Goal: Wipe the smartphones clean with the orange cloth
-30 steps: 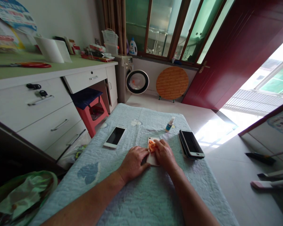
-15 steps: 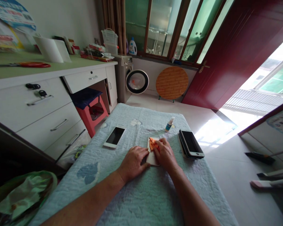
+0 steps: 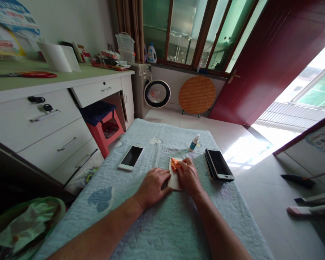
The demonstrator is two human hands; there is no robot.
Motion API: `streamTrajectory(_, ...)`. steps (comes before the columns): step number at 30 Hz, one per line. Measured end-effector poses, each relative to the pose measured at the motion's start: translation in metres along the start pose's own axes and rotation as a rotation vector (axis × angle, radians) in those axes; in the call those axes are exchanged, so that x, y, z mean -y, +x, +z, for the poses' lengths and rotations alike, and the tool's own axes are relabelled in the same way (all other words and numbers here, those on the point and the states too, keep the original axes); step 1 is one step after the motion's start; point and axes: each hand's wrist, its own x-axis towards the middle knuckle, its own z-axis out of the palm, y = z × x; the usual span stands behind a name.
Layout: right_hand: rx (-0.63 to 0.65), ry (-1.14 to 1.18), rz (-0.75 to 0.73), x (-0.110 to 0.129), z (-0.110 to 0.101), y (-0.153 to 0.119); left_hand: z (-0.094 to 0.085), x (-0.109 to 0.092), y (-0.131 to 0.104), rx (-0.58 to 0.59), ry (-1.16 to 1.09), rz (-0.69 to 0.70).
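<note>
A phone with a pale back lies face down on the quilted cloth before me. My left hand grips its left side, with the fingertips on the upper edge and the thumb near the bottom corner. In my right hand, a crumpled orange cloth is pinched and pressed against the upper part of the phone's back. Left of my hands lies a white phone, its dark screen up. To the right is a stack of phones. A small spray bottle stands upright beyond my right hand.
The light blue quilted cover spreads under everything. A desk with drawers runs along the left, with a red stool beneath it. At the lower left sits a green-lined bin. A washing machine stands at the back, door open.
My right hand and the orange cloth have shifted very slightly on the phone's back. The left hand stays in place, and the other phones and the bottle have not moved.
</note>
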Motion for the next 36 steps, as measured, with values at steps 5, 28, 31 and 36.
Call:
streamTrajectory(5, -0.118, 0.134, -0.033, 0.001, 0.000, 0.002, 0.001, 0.001, -0.001, -0.014, -0.023, 0.003)
streamTrajectory(28, 0.102, -0.157, -0.147, 0.006, 0.000, -0.002, 0.000, -0.002, 0.001, -0.015, -0.031, 0.012)
streamTrajectory(31, 0.069, -0.128, -0.128, 0.002, 0.003, -0.001, 0.001, -0.001, 0.000, -0.014, -0.007, 0.009)
streamTrajectory(36, 0.007, -0.102, -0.035, -0.007, 0.002, 0.005, 0.002, 0.002, -0.001, -0.001, 0.033, -0.010)
